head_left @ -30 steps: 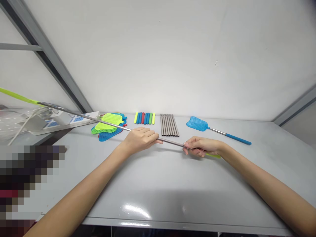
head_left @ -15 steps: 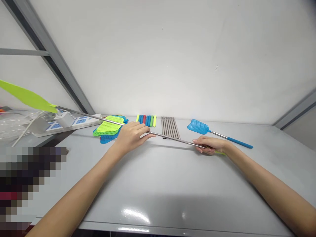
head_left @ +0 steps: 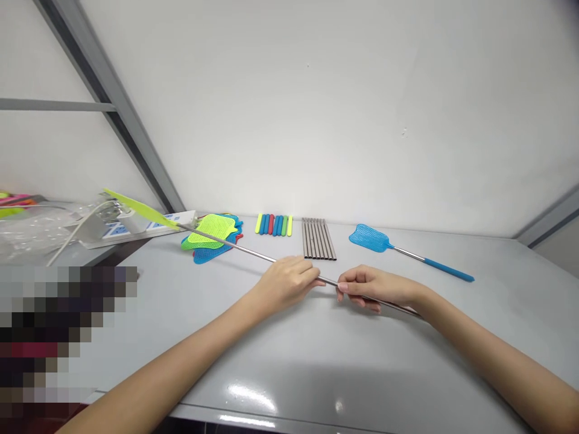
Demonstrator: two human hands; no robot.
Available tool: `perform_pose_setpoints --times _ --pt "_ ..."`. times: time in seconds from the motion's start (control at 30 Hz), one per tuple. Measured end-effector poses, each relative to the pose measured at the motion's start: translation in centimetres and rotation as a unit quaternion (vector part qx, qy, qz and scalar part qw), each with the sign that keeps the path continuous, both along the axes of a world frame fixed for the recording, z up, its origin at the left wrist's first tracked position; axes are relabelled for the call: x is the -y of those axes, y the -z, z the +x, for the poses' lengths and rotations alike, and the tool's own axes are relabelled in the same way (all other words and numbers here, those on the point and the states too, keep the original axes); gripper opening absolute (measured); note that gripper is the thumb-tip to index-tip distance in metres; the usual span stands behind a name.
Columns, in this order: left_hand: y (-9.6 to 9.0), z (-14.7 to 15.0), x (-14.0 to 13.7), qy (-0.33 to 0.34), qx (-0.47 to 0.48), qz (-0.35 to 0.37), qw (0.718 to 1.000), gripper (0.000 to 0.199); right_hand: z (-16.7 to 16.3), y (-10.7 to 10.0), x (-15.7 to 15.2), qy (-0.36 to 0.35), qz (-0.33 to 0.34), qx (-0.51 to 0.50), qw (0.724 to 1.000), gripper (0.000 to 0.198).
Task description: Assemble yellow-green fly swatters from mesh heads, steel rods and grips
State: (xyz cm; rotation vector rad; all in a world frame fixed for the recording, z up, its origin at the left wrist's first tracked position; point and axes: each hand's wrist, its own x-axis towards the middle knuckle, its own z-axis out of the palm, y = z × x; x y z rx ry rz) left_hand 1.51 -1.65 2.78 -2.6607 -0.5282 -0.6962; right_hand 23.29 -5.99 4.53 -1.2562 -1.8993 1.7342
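Note:
A yellow-green fly swatter (head_left: 143,209) with a long metal rod slants across the table, its head up at the left, seen nearly edge-on. My left hand (head_left: 289,278) is closed round the middle of the rod. Close to its right, my right hand (head_left: 368,288) grips the same rod between thumb and fingers. The rod's lower end passes behind my right wrist, so its handle is hidden. Beyond my hands lie a row of metal tubes (head_left: 318,239) and a row of coloured handle grips (head_left: 274,225). A blue fly swatter (head_left: 371,238) lies at the right.
Loose swatter heads (head_left: 211,232) in yellow-green and blue are piled at the left back. Beside them is a white power strip (head_left: 183,218) with plugs and a cable, near clear plastic bags (head_left: 40,235). A wall (head_left: 316,120) closes off the grey table (head_left: 289,355) behind.
My left hand has slid right and nearer along the rod, close to my right hand. The swatter's head has moved right and down. My right hand has shifted slightly left and nearer.

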Motion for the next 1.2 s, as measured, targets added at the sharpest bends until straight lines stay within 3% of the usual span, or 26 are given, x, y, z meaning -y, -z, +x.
perform_pose_setpoints --times 0.2,0.33,0.43,0.57,0.63,0.8,0.9,1.07,1.2 --pt "-0.3 0.1 0.0 0.011 -0.039 -0.062 0.997 0.028 0.1 0.4 0.1 0.023 0.025 0.033 0.999 0.038" --pt "-1.1 -1.8 -2.1 -0.034 -0.086 -0.107 0.99 0.026 1.1 0.4 -0.4 0.024 0.044 0.051 0.997 0.039" --pt "-2.1 -4.2 -4.3 -0.085 -0.06 -0.134 0.986 0.023 2.2 0.3 -0.9 0.024 0.053 0.063 0.996 0.041" --pt "-3.7 -7.0 -5.9 -0.192 -0.002 -0.121 0.974 0.031 3.7 0.1 -1.5 0.014 0.056 0.106 0.993 0.046" --pt "-4.0 -7.5 -6.0 -0.216 0.011 -0.108 0.97 0.033 4.2 0.0 -1.6 0.01 0.05 0.116 0.992 0.047" --pt "-2.9 -6.3 -4.9 -0.263 0.017 -0.076 0.962 0.033 4.6 -0.4 -1.6 -0.017 0.027 0.102 0.994 0.045" --pt "-2.0 -4.8 -3.9 -0.242 0.001 -0.085 0.967 0.032 4.3 -0.4 -1.5 -0.027 0.025 0.08 0.996 0.041" --pt "-1.5 -2.8 -1.8 -0.135 -0.057 -0.169 0.975 0.018 3.2 -0.5 -1.2 -0.065 -0.013 0.089 0.994 0.038" --pt "-1.5 -2.0 -0.7 -0.091 -0.085 -0.215 0.969 0.027 2.5 -0.5 -0.8 -0.104 -0.03 0.102 0.989 0.038"
